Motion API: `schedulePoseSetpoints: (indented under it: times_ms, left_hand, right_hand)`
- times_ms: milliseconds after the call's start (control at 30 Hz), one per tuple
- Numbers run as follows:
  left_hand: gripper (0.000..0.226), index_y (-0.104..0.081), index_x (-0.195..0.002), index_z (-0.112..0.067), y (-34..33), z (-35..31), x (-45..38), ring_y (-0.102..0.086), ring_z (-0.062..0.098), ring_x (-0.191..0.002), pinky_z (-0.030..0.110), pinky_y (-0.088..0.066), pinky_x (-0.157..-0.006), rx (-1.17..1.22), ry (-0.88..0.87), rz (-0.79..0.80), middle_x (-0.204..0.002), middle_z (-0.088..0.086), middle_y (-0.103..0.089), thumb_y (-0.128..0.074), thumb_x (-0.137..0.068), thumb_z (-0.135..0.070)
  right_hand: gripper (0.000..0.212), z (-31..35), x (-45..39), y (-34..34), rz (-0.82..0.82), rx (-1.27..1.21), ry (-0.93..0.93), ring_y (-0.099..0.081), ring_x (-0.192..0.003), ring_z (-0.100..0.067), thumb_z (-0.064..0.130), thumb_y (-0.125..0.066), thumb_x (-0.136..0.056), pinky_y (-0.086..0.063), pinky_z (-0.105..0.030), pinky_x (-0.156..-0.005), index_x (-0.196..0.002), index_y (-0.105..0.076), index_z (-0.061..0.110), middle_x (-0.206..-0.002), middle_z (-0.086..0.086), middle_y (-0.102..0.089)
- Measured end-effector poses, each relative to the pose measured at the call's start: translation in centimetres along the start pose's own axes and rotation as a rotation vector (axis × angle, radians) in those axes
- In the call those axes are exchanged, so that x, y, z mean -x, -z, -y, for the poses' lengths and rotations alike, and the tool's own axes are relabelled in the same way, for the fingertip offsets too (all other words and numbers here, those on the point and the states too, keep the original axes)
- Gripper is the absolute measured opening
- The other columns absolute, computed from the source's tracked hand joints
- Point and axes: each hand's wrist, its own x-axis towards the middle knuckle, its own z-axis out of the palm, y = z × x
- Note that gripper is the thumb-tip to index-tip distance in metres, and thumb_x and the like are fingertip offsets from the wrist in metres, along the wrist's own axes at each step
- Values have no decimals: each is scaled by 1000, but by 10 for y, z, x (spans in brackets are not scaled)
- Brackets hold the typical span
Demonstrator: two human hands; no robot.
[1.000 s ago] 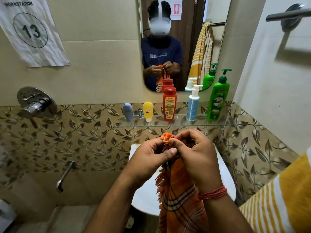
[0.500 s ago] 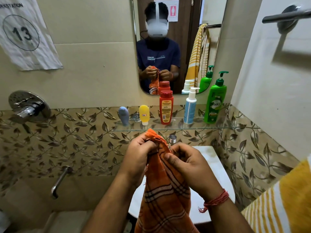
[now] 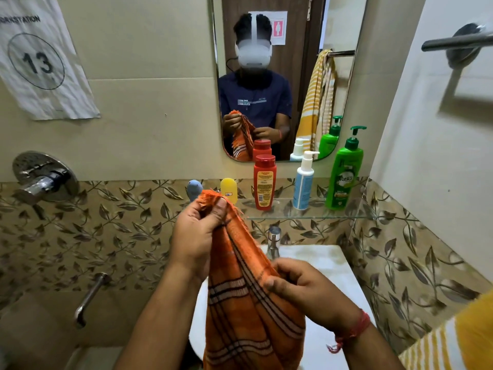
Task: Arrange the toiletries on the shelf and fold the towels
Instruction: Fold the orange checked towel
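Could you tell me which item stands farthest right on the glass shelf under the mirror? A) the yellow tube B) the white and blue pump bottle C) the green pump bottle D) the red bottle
C: the green pump bottle stands at the right end of the glass shelf, beyond the white and blue pump bottle and the red bottle.

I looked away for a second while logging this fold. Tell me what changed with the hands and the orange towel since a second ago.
The hands, pinched together at the towel's top a second ago, have separated. The left hand still grips the fringed corner of the orange towel; the right hand slid down and right along its edge, fingers still pinching it, so the cloth is starting to spread. The five bottles on the glass shelf did not move.
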Motion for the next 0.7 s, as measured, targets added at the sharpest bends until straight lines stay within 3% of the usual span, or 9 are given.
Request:
schedulePoseSetpoints:
  times_ms: [67,167,267,367,533,700]
  left_hand:
    - [14,-67,-102,-9,6,-3,-14,-67,23,-67,43,-61,-71,88,0,-110,-77,7,-69,-67,-89,-15]
    - [5,-69,-95,-13,16,-5,-31,-69,22,-71,44,-61,-77,151,-35,-233,-74,3,-72,-69,-90,-15]
    - [6,-69,-87,-15,20,-2,-40,-69,11,-59,28,-59,-57,137,-53,-299,-63,-6,-72,-68,-92,-13]
    - [8,-68,-85,-16,24,4,-47,-69,8,-57,24,-56,-53,134,-62,-357,-62,-7,-72,-68,-93,-13]
    - [5,-69,-88,-16,36,8,-59,-71,6,-61,21,-56,-56,104,-96,-458,-68,-7,-72,-70,-93,-16]
    - [5,-69,-88,-17,48,6,-64,-72,6,-67,22,-57,-59,93,-94,-521,-84,-3,-73,-72,-91,-18]
  right_hand:
    - [13,-7,6,9,153,-36,-118,-67,-95,-15,20,-67,-92,-55,-35,-84,-102,-73,14,-102,2,-72]
    - [13,-19,7,21,261,218,-231,-65,-84,-2,36,-71,-89,-51,-28,-80,-93,-74,24,-89,17,-70]
    - [23,-23,3,31,210,468,-262,-59,-74,4,46,-69,-88,-46,-22,-70,-83,-72,24,-79,18,-66]
    - [39,-20,-2,42,108,756,-234,-55,-64,-6,57,-63,-86,-42,-29,-59,-67,-60,23,-69,6,-59]
    - [51,-15,-5,55,19,1116,-17,-47,-81,-5,70,-37,-87,-44,-31,-69,-75,-59,25,-75,13,-57]
    - [49,-2,6,75,-61,1276,-36,-37,-90,-6,78,-24,-81,-37,-30,-79,-72,-51,38,-79,21,-50]
